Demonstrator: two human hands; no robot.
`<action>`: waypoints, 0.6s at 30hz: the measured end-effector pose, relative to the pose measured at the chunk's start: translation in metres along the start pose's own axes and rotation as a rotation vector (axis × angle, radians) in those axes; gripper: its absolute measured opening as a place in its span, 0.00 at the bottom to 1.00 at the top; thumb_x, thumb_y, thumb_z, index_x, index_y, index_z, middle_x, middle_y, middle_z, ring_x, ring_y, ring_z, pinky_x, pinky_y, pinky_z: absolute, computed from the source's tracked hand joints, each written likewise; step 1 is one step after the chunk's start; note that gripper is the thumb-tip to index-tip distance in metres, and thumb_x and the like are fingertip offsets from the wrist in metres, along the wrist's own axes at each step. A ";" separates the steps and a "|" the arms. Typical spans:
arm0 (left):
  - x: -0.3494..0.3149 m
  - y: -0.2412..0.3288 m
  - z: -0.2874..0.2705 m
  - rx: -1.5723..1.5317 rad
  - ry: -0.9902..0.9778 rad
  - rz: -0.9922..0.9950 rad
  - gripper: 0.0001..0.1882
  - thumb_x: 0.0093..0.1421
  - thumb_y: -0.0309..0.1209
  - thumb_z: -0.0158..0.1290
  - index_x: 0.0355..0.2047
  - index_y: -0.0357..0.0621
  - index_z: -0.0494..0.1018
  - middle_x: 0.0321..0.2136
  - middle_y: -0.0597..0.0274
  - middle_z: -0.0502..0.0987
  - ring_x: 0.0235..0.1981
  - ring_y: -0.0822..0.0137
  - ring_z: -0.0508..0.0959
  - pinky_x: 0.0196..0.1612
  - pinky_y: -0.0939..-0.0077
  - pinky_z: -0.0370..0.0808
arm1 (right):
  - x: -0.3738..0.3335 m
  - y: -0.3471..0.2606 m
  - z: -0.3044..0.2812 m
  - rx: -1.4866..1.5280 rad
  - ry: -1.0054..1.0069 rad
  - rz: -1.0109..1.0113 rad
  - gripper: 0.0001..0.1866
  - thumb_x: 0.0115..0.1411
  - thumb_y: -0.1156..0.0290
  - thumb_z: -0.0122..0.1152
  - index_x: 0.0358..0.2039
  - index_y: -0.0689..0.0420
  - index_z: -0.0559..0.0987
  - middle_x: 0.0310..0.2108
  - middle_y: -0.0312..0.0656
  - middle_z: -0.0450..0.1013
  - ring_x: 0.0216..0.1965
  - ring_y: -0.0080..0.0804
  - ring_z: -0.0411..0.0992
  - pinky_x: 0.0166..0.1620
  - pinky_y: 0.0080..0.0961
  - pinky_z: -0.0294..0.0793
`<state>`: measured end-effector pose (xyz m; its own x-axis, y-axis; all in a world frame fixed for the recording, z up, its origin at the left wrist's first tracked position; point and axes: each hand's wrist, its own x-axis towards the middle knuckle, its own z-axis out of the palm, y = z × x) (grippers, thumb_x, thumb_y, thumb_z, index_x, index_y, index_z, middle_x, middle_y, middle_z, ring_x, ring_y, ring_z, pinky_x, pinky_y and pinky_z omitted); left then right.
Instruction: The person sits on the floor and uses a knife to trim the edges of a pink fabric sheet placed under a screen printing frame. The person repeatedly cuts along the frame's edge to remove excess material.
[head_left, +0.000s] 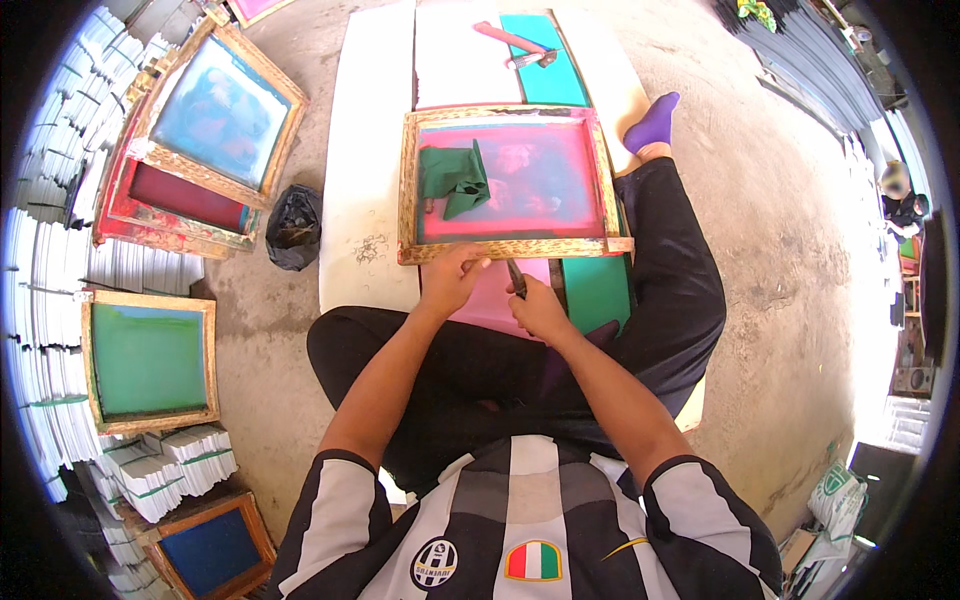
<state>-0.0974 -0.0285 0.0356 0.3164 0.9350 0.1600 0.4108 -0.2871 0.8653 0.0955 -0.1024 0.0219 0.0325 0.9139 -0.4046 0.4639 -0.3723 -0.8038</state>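
Note:
A wood-framed printing screen (613, 190) with pink and blue stained mesh lies in front of me. On the left part of its mesh is a crumpled dark green cloth (455, 178). My left hand (452, 280) is at the screen's near rail, its fingers bent against the wood and the thumb pointing right. My right hand (541, 308) is closed around a dark, narrow hand tool (516, 277), its tip upward beside the near rail. The tool's exact kind is too small to tell. Beneath the screen are white, pink and teal panels (598, 290).
A red-handled tool (510, 38) and a smaller metal tool (530, 60) lie beyond the screen. More framed screens (298, 110) lean at left, near stacks of white sheets (165, 470). A black plastic bag (294, 228) sits on the floor. My purple-socked foot (652, 125) rests at right.

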 end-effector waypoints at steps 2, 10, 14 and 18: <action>-0.004 0.002 0.001 -0.038 -0.005 0.035 0.11 0.60 0.27 0.61 0.43 0.41 0.79 0.37 0.55 0.81 0.34 0.62 0.79 0.38 0.72 0.76 | -0.001 -0.008 0.010 0.016 -0.036 -0.016 0.16 0.57 0.67 0.57 0.44 0.62 0.78 0.38 0.58 0.79 0.44 0.56 0.77 0.50 0.43 0.74; -0.006 -0.004 -0.003 -0.060 0.021 0.025 0.06 0.60 0.26 0.60 0.37 0.39 0.75 0.31 0.55 0.77 0.29 0.63 0.75 0.34 0.69 0.72 | -0.008 -0.035 0.010 0.172 -0.200 0.022 0.18 0.56 0.72 0.54 0.46 0.66 0.75 0.28 0.52 0.77 0.26 0.38 0.78 0.33 0.36 0.76; -0.006 -0.019 -0.002 -0.014 0.050 0.006 0.08 0.61 0.29 0.59 0.36 0.38 0.75 0.31 0.54 0.77 0.31 0.60 0.76 0.36 0.66 0.73 | 0.002 -0.023 0.011 0.297 -0.303 0.048 0.18 0.55 0.73 0.54 0.45 0.68 0.73 0.25 0.49 0.76 0.24 0.36 0.77 0.29 0.34 0.75; -0.001 -0.045 -0.012 0.104 0.218 -0.066 0.08 0.62 0.31 0.59 0.35 0.38 0.76 0.31 0.52 0.78 0.32 0.56 0.78 0.37 0.64 0.74 | 0.007 -0.002 -0.001 0.204 -0.168 0.059 0.18 0.54 0.71 0.56 0.43 0.69 0.73 0.25 0.50 0.75 0.25 0.38 0.77 0.30 0.35 0.76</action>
<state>-0.1268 -0.0136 0.0022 0.0989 0.9720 0.2132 0.5141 -0.2333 0.8254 0.0951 -0.0953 0.0212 -0.1009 0.8565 -0.5061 0.2773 -0.4644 -0.8411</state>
